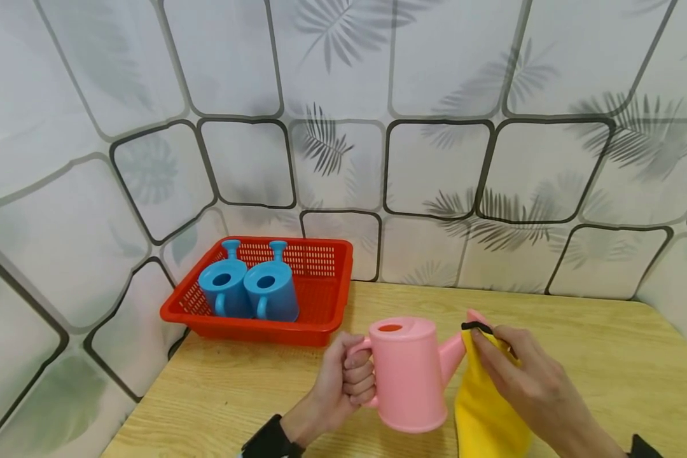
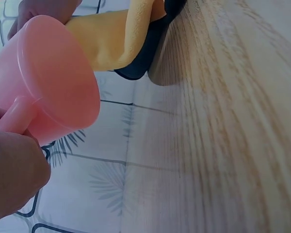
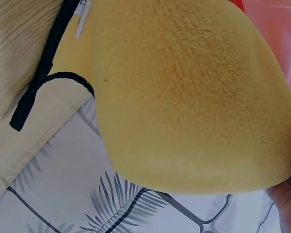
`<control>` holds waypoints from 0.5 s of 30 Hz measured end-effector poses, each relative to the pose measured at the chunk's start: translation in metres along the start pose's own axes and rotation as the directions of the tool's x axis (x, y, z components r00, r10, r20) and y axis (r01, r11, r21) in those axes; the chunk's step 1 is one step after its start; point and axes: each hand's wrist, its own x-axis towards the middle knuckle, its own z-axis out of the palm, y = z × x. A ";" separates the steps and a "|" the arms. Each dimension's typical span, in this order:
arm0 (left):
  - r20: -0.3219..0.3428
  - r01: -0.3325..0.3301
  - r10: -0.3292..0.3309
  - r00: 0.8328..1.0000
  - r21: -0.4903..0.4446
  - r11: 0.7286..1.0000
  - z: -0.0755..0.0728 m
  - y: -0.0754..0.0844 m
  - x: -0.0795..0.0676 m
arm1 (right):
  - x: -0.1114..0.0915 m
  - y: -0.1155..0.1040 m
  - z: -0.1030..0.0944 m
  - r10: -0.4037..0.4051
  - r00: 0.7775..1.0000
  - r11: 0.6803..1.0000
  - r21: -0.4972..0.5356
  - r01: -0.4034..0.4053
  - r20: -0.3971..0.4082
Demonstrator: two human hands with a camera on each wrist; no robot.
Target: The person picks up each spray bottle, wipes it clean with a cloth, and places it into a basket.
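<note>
In the head view a pink watering can is held up over the wooden table, its spout pointing right. My left hand grips its handle, with the fingers wrapped round it. A yellow cloth with dark edging hangs from my right hand, which pinches it against the spout near the tip. Most of the spout's end is hidden behind cloth and fingers. The left wrist view shows the can's underside facing the camera. Fuzzy yellow cloth fills much of the right wrist view.
A red plastic basket stands at the back left of the table. Inside it, two blue watering cans stand side by side on the left. A patterned curtain-like backdrop rises behind the table and along its left side.
</note>
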 end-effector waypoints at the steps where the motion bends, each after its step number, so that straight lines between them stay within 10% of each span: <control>1: 0.001 -0.004 0.004 1.000 0.001 1.000 0.000 0.000 0.000 | 0.000 -0.002 0.000 0.007 1.000 1.000 0.013 -0.007 0.008; 9: -0.035 0.001 -0.001 0.999 0.006 1.000 0.002 0.002 0.000 | -0.003 -0.019 0.011 0.020 0.999 0.996 0.091 -0.023 0.030; 15: -0.023 -0.063 0.062 0.998 -0.023 0.998 0.000 0.007 0.016 | -0.016 -0.030 0.021 0.258 0.960 0.934 0.228 -0.277 0.107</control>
